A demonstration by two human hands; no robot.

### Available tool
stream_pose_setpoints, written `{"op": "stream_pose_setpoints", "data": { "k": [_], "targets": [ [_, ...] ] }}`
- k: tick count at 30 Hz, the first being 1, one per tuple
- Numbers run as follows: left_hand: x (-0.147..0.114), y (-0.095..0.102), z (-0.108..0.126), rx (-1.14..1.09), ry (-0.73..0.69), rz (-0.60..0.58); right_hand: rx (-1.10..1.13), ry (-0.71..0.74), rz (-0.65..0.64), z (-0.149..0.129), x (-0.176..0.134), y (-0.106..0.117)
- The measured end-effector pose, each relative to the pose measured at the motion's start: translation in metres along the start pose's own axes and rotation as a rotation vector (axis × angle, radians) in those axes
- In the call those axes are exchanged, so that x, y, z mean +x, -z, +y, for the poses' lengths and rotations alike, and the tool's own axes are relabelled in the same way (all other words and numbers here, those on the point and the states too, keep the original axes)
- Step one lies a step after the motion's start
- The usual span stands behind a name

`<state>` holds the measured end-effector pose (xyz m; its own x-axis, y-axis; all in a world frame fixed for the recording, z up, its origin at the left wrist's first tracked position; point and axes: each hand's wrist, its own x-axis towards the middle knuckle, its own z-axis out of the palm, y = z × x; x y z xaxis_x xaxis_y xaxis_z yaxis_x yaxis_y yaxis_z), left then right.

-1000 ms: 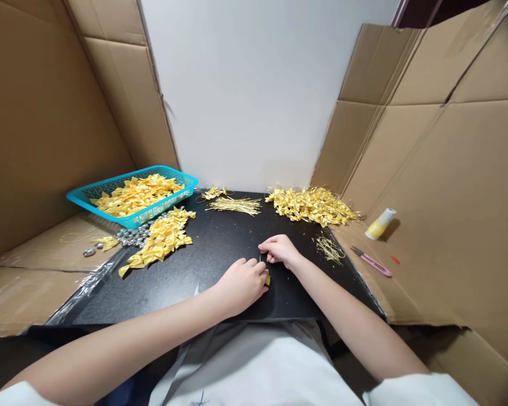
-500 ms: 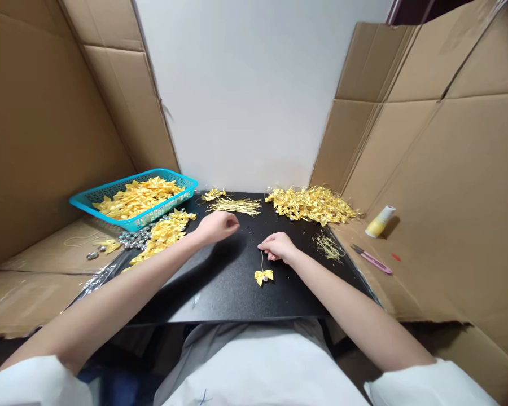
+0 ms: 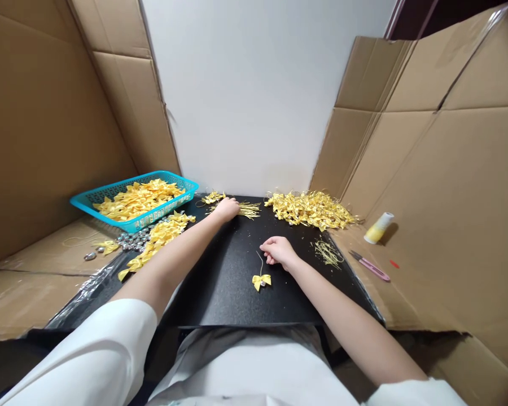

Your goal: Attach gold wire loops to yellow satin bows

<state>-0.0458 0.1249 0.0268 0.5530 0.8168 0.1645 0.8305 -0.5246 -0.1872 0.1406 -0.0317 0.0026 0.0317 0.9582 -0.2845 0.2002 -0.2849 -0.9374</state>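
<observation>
My left hand [image 3: 227, 209] is over a bundle of thin gold cords [image 3: 249, 210] at the back of the black table [image 3: 224, 304]. Its fingertips point down among the cords and are hidden, so their grip does not show. Nearer me, a yellow ribbon bow [image 3: 261, 281] with a small silver bell [image 3: 263, 284] lies on the table, its gold cord stretching away from me. The cord's free end lies just left of my right hand [image 3: 279, 251], whose fingers are curled and closed, with nothing visible in them.
A turquoise basket [image 3: 110, 221] of yellow bows stands at the left, beside silver bells [image 3: 134, 241] and more bows [image 3: 165, 231]. Finished-looking bows are heaped [image 3: 309, 208] back right. Cord scraps [image 3: 328, 254], pink-handled snips [image 3: 372, 268] and a thread cone [image 3: 379, 228] lie right, within cardboard walls [image 3: 444, 186].
My left hand has reached forward onto the gold cords. My right hand has let go of the bow's cord and stays close to it.
</observation>
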Motion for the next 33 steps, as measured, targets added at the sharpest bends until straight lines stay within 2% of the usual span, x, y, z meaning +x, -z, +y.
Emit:
{"op": "stream_pose_setpoints", "data": {
  "k": [7, 11, 18, 22, 25, 27, 29, 33],
  "targets": [
    [-0.002, -0.007, -0.003, 0.03, -0.022, 0.011, 0.044, 0.069, 0.012, 0.004, 0.002, -0.001],
    [-0.003, -0.003, -0.006, 0.04, 0.001, 0.038, 0.02, 0.154, 0.039, 0.009, 0.006, -0.001],
    [-0.009, 0.026, -0.003, 0.043, -0.035, 0.168, -0.155, 0.525, 0.264, 0.016, 0.006, 0.005],
    [-0.029, 0.046, 0.025, 0.049, -0.16, 0.256, -0.373, 0.752, 0.383, 0.004, -0.005, 0.01],
    [-0.053, 0.057, 0.058, 0.053, -0.242, 0.302, -0.803, 0.94, 0.52, -0.01, -0.016, 0.01],
    [-0.069, 0.064, 0.08, 0.058, -0.271, 0.328, -1.017, 0.932, 0.571, -0.019, -0.024, 0.01],
    [-0.082, 0.07, 0.096, 0.096, -0.306, 0.382, -1.133, 0.884, 0.569, -0.025, -0.033, 0.01],
    [-0.099, 0.078, 0.109, 0.065, -0.298, 0.37, -1.2, 0.84, 0.5, -0.029, -0.053, 0.018]
  ]
}}
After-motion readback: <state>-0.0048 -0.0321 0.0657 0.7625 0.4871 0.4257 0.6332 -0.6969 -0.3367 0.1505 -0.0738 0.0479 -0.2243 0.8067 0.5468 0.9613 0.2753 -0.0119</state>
